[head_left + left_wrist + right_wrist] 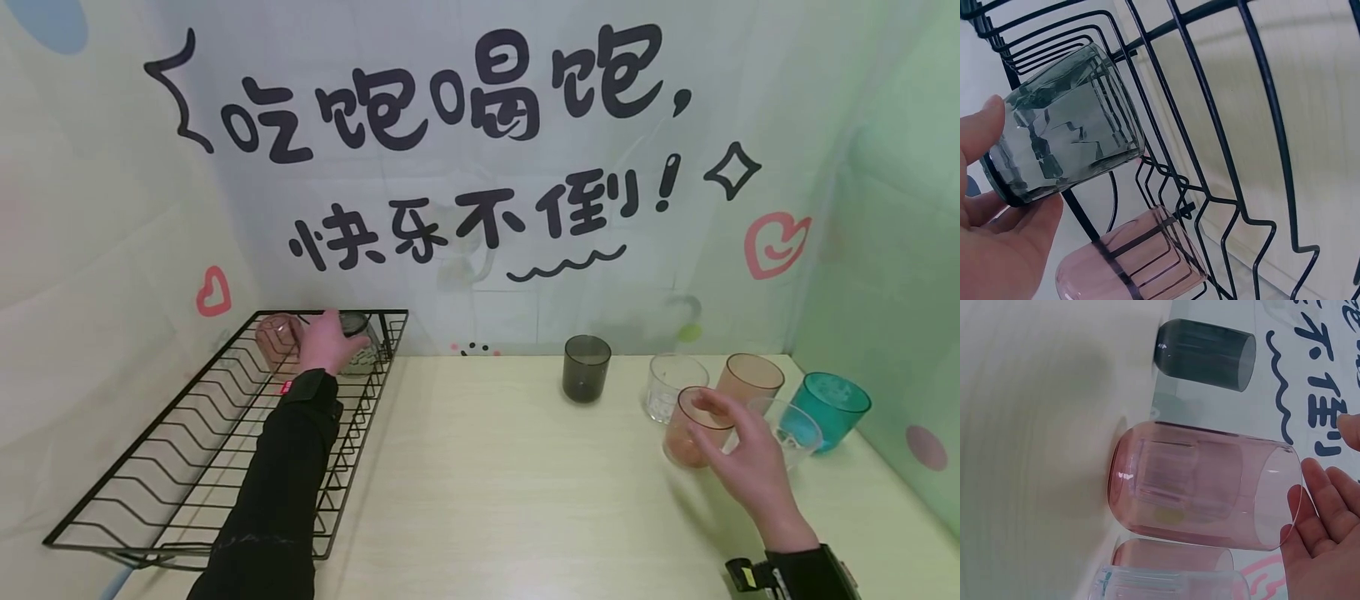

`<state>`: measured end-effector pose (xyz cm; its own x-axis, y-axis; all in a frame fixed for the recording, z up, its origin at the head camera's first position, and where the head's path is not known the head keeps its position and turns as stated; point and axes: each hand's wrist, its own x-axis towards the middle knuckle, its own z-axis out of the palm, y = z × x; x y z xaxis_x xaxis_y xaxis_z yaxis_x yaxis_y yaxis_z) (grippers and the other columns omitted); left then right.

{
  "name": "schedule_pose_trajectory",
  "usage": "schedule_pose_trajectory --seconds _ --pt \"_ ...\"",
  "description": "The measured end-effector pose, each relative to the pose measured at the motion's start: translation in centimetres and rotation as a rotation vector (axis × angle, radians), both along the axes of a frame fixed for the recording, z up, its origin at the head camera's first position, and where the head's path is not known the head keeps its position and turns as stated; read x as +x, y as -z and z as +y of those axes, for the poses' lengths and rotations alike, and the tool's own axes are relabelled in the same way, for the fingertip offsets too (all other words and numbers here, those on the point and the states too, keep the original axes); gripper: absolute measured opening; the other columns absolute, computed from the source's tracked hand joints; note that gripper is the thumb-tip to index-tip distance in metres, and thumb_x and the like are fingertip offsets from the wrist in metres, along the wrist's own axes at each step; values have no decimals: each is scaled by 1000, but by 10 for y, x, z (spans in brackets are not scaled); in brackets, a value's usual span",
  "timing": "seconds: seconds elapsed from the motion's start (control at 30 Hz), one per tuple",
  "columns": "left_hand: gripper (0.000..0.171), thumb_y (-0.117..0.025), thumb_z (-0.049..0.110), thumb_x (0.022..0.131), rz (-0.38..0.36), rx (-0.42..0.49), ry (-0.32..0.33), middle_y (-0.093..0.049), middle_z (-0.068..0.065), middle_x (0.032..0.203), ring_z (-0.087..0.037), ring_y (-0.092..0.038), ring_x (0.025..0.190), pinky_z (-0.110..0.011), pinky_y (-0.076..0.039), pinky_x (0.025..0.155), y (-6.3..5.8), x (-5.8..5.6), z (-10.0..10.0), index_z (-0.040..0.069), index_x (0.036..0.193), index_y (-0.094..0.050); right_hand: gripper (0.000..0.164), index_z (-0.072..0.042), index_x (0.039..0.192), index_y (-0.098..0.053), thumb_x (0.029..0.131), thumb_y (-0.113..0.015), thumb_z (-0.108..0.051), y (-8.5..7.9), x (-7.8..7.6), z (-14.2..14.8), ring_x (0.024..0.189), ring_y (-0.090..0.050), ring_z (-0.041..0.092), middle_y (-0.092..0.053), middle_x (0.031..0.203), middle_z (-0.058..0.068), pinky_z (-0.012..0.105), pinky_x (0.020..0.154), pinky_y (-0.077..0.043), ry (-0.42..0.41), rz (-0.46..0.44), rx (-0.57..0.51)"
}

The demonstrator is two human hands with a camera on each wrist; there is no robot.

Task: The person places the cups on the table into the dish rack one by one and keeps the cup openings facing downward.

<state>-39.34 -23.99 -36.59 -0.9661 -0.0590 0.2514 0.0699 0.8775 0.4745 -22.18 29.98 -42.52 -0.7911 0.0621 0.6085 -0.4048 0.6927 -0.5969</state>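
My left hand (pixel 327 342) is at the far end of the black wire rack (pixel 153 454). It grips a faceted grey-green glass (pixel 1072 125), thumb on one side and fingers on the other, in the left wrist view. Beside that glass, a pink glass (pixel 1129 259) sits in the rack. On the right of the table, my right hand (pixel 750 467) is at the top of another pink glass (pixel 1204 487), which stands upright. The fingers (pixel 1310 522) reach the rim, while the thumb (pixel 1349 430) is apart from it in the right wrist view.
A dark grey glass (pixel 587 371) stands alone near the back wall. Around the right hand are a clear glass (pixel 663 400), an amber-pink glass (pixel 750 375), a second clear glass (pixel 798 429) and a teal glass (pixel 836 408). A lettered backdrop (pixel 450 308) closes the rear.
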Motion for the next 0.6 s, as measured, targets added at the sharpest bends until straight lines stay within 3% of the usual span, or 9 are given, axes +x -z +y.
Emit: schedule_pose_trajectory --seconds 0.4,0.6 --pt "66 -71 22 92 -5 -17 -27 -52 -38 125 -52 -53 111 -58 -46 92 -1 -2 2 -17 135 -41 49 1 129 -59 82 -76 2 0 0 0 106 -48 5 -66 114 19 58 88 -37 7 5 9" --pt "70 -70 27 91 -24 -46 -18 -51 -39 124 -52 -53 111 -59 -46 92 -4 -1 3 -19 135 -41 51 3 127 -59 79 -77 3 -4 -4 1 104 -54 33 -66 116 20 55 88 -38 -14 37 73"
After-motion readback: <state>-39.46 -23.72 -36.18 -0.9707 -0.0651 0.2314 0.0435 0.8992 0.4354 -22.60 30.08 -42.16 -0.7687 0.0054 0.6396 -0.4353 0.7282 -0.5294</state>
